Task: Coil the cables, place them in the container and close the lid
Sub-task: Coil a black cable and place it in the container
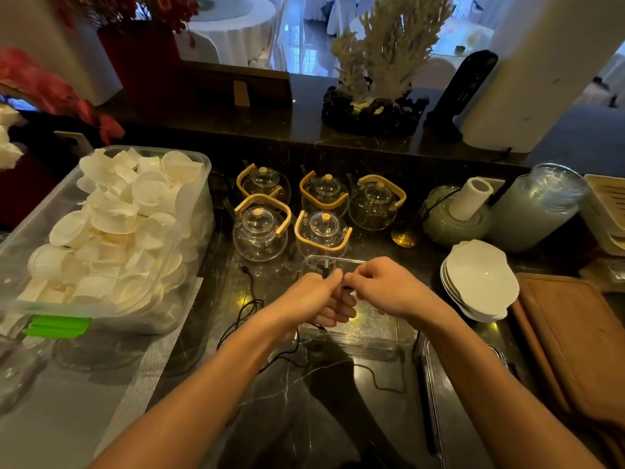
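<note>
Both hands are meeting over the clear rectangular plastic container (355,330), the left hand (311,299) curling its fingers around a thin black cable (248,308) and the right hand (382,286) pinching the same cable between thumb and fingertips just beside the left knuckles. What lies inside the left palm is hidden, so it is probably a gathered bunch of cable, though the view is not showing it plainly. From under the left hand the loose cable is trailing down and to the left across the dark marble counter (257,394), looping near the left wrist, with another strand running below the container toward the right forearm. The container is sitting directly beneath the grip, its near wall showing in front of the wrists; no lid on it is showing. Just beyond the grip five glass teapots with bamboo handles (260,228) are standing in a cluster. Well to the left of the grip a large clear plastic bin of white cups (101,238) is resting, and to the right a stack of white bowls (480,279) is sitting beside a brown wooden board (575,340).
</note>
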Action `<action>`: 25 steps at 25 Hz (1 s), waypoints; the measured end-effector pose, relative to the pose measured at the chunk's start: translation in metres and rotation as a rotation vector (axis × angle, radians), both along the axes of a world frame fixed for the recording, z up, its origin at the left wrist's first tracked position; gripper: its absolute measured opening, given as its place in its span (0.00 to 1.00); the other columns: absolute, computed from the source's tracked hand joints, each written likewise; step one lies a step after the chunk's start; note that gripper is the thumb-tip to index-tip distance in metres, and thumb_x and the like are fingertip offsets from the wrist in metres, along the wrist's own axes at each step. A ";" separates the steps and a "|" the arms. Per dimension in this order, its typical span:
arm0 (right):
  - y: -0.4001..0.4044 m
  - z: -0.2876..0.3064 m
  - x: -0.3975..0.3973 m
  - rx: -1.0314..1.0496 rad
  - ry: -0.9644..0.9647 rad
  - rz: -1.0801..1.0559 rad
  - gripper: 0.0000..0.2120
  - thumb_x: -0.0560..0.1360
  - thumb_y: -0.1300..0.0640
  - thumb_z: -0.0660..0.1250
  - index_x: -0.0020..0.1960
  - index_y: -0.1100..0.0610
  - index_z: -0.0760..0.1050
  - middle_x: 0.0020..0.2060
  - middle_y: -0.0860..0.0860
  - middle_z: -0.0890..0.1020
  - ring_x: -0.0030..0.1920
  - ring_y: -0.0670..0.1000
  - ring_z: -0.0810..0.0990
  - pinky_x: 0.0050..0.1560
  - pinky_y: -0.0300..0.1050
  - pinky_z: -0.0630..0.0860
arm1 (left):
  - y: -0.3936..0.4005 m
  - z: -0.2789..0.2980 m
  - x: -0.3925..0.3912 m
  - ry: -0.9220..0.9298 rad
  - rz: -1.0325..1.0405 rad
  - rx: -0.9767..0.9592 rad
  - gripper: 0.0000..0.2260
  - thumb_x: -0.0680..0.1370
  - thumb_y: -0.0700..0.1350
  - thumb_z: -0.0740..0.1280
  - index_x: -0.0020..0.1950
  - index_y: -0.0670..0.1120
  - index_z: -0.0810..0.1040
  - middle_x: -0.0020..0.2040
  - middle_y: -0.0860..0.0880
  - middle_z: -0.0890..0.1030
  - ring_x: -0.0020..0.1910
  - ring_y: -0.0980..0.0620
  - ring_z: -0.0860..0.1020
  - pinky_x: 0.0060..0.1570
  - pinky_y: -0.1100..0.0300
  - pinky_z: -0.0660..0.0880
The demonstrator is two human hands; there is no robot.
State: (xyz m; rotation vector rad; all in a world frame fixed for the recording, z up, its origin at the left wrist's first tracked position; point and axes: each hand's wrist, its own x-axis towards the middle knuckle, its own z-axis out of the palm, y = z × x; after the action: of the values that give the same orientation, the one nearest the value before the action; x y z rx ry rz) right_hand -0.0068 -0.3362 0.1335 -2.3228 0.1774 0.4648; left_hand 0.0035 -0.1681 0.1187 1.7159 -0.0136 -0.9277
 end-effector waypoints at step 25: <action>0.004 -0.068 -0.058 0.577 0.331 -0.100 0.29 0.74 0.27 0.64 0.30 0.52 0.72 0.24 0.50 0.69 0.26 0.49 0.68 0.34 0.43 0.73 | -0.005 0.008 0.011 0.409 0.468 -0.871 0.22 0.86 0.51 0.55 0.74 0.39 0.70 0.32 0.51 0.82 0.19 0.60 0.71 0.19 0.68 0.68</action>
State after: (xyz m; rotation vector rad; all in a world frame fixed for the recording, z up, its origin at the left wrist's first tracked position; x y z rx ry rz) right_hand -0.0645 -0.3321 0.0652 -1.6583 0.2753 0.7401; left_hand 0.0145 -0.1732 0.1264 0.6647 0.2160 -0.7375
